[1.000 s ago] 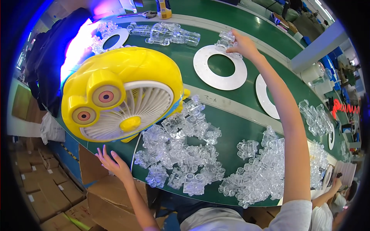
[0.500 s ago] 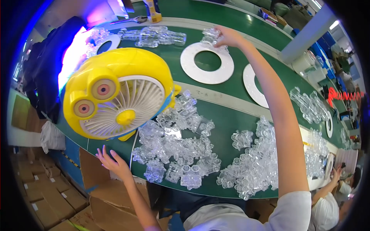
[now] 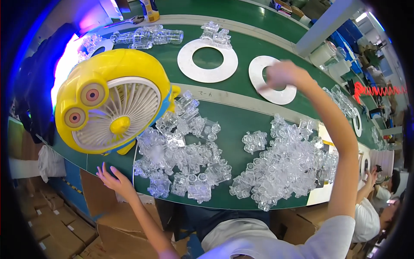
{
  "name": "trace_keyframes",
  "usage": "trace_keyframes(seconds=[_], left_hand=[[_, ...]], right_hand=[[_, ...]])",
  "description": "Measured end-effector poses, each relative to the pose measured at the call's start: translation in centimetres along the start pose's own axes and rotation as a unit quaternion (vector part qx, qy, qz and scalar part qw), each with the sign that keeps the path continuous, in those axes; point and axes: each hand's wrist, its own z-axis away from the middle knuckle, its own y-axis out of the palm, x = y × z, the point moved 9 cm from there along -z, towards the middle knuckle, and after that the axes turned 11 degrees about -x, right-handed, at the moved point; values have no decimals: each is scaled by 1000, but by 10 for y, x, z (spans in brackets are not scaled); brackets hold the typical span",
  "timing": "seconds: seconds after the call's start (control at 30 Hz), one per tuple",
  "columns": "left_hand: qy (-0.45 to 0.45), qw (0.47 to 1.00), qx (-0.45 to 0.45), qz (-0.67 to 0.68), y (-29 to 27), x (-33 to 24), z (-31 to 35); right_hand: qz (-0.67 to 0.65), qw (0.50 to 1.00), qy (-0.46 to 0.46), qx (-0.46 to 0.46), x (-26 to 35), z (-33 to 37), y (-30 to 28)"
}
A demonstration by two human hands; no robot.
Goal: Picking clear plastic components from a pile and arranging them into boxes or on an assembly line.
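Over a flat white ring (image 3: 258, 64) at the right, my right hand (image 3: 284, 75) is smeared by motion, so its fingers and anything in them cannot be made out. A second white ring (image 3: 187, 64) lies to its left, with small clear plastic vehicle-shaped pieces (image 3: 217, 35) at its far edge. My left hand (image 3: 116, 180) is open and empty, fingers spread, by the table's near edge. Just beyond it stands a yellow cartoon-shaped fan (image 3: 125, 64) with big eyes and a white grille. Loose clear plastic pieces form a left pile (image 3: 181, 151) and a right pile (image 3: 284, 164).
A green table (image 3: 233, 116) curves across the view. Longer clear plastic pieces (image 3: 148, 36) lie at the far left, near a yellow bottle (image 3: 150, 12). Cardboard boxes (image 3: 56, 216) fill the lower left. Another person's white sleeve (image 3: 365, 220) shows at the right, below a red coiled hose (image 3: 375, 90).
My right hand has let go of the clear piece at the left ring and moved right and nearer, over the other ring. The whole view has shifted slightly; my left hand stays near the fan.
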Motion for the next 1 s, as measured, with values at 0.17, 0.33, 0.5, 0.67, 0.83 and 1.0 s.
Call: trace_keyframes(seconds=[0.17,0.33,0.5,0.67,0.83,1.0], left_hand=[[8,1000,-5,-5,2,5,2],[-13,1000,17,-7,6,11,5],[-10,1000,3,-22,5,11,7],[-8,1000,4,-12,4,8,7],[-10,1000,2,-14,2,11,6],[-5,1000,2,3,2,4,5]], right_hand=[[-57,995,-27,72,11,58,50],[-275,944,-182,-23,78,84,2],[-165,957,-237,36,118,84,17],[-256,946,-185,-72,107,63,2],[-267,926,-203,-171,112,71,-16],[-339,906,-199,-159,122,74,-19]])
